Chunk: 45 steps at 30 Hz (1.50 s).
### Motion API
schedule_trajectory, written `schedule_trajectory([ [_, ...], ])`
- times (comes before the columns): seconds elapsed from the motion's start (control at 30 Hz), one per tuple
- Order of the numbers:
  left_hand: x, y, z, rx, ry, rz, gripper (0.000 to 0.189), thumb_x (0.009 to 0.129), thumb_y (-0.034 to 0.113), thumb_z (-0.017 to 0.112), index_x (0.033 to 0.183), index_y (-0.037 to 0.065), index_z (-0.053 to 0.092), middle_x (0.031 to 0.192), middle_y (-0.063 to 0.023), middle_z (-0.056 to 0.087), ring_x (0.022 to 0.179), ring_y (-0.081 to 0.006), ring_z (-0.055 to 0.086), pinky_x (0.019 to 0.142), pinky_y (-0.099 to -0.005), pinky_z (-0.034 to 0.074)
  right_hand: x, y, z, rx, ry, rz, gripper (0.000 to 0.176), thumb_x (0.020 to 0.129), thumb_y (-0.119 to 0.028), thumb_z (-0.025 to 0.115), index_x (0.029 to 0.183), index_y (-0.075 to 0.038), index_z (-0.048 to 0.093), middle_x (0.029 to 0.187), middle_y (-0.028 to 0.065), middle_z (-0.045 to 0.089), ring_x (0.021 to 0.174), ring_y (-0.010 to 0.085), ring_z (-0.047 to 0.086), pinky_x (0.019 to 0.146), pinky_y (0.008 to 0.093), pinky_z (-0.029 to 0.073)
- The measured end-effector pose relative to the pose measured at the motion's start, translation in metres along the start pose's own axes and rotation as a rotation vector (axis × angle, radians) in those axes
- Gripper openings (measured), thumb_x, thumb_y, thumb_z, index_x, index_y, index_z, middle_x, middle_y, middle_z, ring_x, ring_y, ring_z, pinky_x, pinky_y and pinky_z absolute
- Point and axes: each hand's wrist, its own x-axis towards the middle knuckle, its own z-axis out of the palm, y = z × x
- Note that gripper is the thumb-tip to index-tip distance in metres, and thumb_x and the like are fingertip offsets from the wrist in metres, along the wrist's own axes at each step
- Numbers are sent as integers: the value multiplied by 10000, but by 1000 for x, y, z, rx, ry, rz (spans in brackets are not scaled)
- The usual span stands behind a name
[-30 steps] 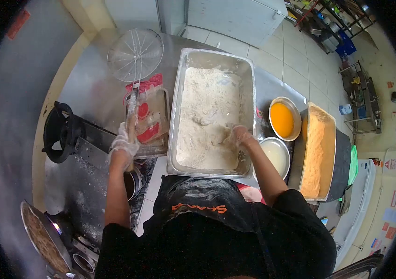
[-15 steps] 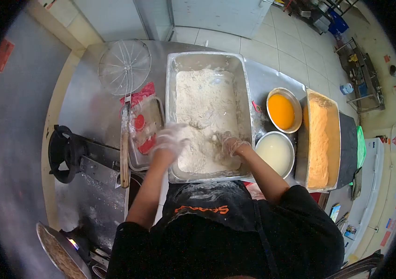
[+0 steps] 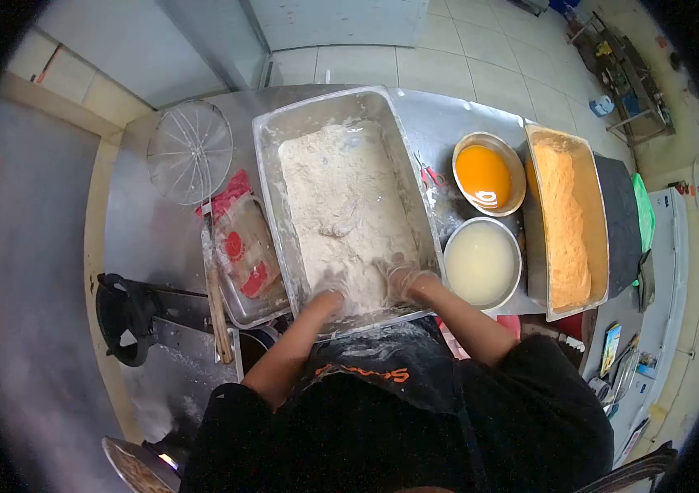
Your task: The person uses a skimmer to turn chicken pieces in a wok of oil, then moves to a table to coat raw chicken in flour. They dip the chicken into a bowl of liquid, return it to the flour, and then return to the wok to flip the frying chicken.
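A deep metal pan (image 3: 268,189) filled with pale flour (image 3: 345,193) stands right in front of me, a few lumps showing in the flour. Both my hands wear clear plastic gloves and are in the flour at the pan's near end. My left hand (image 3: 333,289) is by the near left corner, its fingers smeared by motion and partly sunk in the flour. Near the right wall, my right hand (image 3: 404,278) reaches in with its fingers stretched out, the tips hidden in flour.
Right of the pan are a bowl of orange liquid (image 3: 483,174), a bowl of whitish liquid (image 3: 482,264), red scissors (image 3: 429,174) and a deep pan of orange crumbs (image 3: 563,230). On the left lie a wire skimmer (image 3: 192,154), a clear-lidded container (image 3: 244,255) and a burner (image 3: 126,320).
My left hand has come down from above the pan's left rim into the flour. My right hand stays in the flour. The pan appears tilted as the view has turned.
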Motion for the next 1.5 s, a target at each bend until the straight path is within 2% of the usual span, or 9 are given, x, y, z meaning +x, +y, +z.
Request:
schedule_trajectory([
  [0.17, 14, -24, 8, -433, -135, -235, 645, 721, 477, 608, 1178, 25, 554, 1208, -225, 527, 1114, -349, 509, 964, -409, 376, 16, 10, -38, 602, -498, -90, 704, 702, -285, 690, 1314, -83, 407, 1197, 163, 549, 966, 277, 591, 809, 365, 456],
  [0.27, -11, 17, -141, -334, 439, -599, 680, 682, 515, 667, 1141, 23, 569, 1220, -233, 507, 1097, -346, 519, 911, -404, 428, 11, 6, -91, 685, -32, -5, 735, 685, -287, 709, 1320, -94, 393, 1188, 180, 548, 859, 282, 608, 770, 370, 470],
  [0.37, 58, -29, -103, -240, 635, -495, 814, 660, 477, 713, 1296, 54, 429, 1394, -183, 335, 1302, -353, 278, 1053, -410, 284, 48, 16, -142, 698, 156, 110, 803, 696, -358, 723, 1323, -22, 351, 1244, 208, 497, 955, 275, 577, 848, 371, 447],
  [0.53, 119, -64, -56, -184, 623, -280, 729, 717, 409, 674, 1303, 57, 421, 1341, -175, 416, 1235, -333, 394, 1032, -387, 325, 116, 39, -173, 610, 567, 273, 833, 796, -373, 633, 1365, 73, 220, 1289, 258, 436, 1105, 305, 515, 951, 391, 397],
  [0.7, 84, -72, -157, -204, 316, -266, 525, 803, 360, 586, 1204, 29, 506, 1203, -191, 535, 1110, -320, 517, 970, -418, 383, 113, 43, -133, 156, 282, 325, 736, 864, -357, 521, 1379, 62, 204, 1340, 271, 362, 1213, 335, 410, 1036, 382, 312],
  [0.87, 100, -117, -243, -42, 678, -304, 618, 791, 454, 572, 1286, 108, 442, 1264, -219, 467, 1155, -299, 461, 973, -371, 373, 142, 40, -79, -229, 476, 208, 685, 865, -353, 489, 1366, 49, 252, 1378, 248, 310, 1266, 338, 340, 1058, 379, 279],
  [1.03, 50, -117, -295, -226, 934, -392, 499, 800, 329, 583, 1241, 111, 498, 1238, -183, 504, 1132, -326, 489, 965, -381, 376, 140, -14, -143, 25, 145, 101, 726, 867, -484, 475, 1358, 20, 297, 1389, 232, 318, 1305, 333, 295, 1091, 363, 227],
  [1.27, -24, -108, -256, -895, 1022, -280, 436, 763, -6, 634, 1181, 70, 535, 1128, -80, 585, 999, -182, 571, 876, -273, 454, 246, -12, -120, 821, 432, -434, 609, 884, -524, 419, 1241, -34, 483, 1282, 180, 467, 1216, 283, 429, 1034, 348, 332],
  [1.5, -26, -126, -219, -1122, 1114, -293, 354, 775, 19, 623, 1121, 66, 564, 1058, -85, 601, 906, -174, 583, 775, -284, 481, 264, -36, -133, 35, 188, -379, 586, 885, -473, 440, 1290, -50, 427, 1309, 147, 452, 1175, 290, 459, 1024, 366, 342],
])
